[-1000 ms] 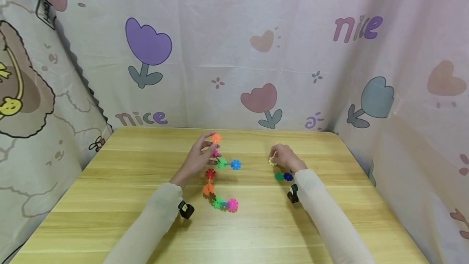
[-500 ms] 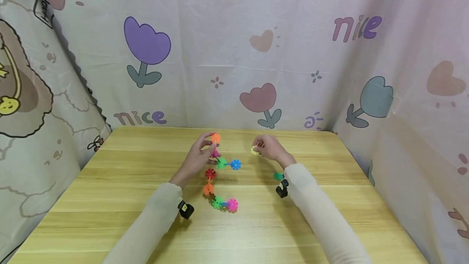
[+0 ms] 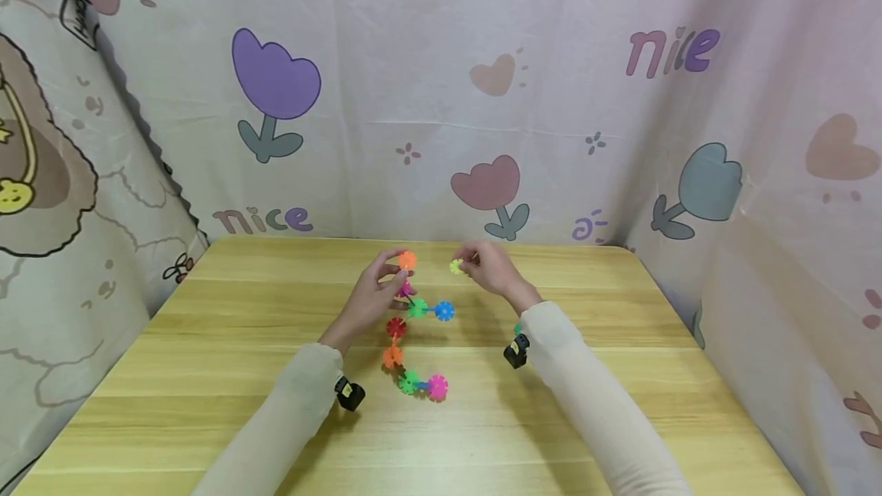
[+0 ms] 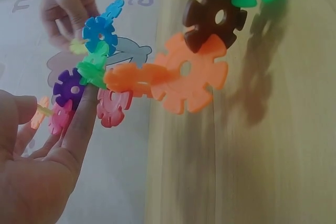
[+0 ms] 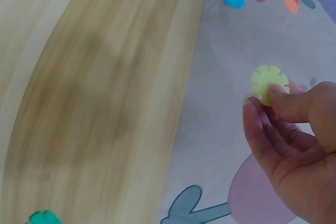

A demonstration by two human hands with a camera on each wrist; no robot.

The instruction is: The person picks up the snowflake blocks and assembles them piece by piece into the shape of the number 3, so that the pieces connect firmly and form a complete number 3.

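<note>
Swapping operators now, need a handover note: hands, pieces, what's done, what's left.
Left hand: holds the top of the snowflake chain, by its orange disc.
Right hand: pinches a loose yellow disc in the air, just right of the chain's top, not touching it.
Chain: multicoloured discs joined, running down the table to a green and pink end.
Done: chain built, yellow picked up.
Left: yellow not yet joined; a green disc lies loose on the table.

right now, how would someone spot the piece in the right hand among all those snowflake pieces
Start at the wooden table and its colourful snowflake chain, whose far end the left hand holds. Just right of that end, the right hand pinches a yellow piece in the air. It is the only pale yellow disc, joined to nothing.
</note>
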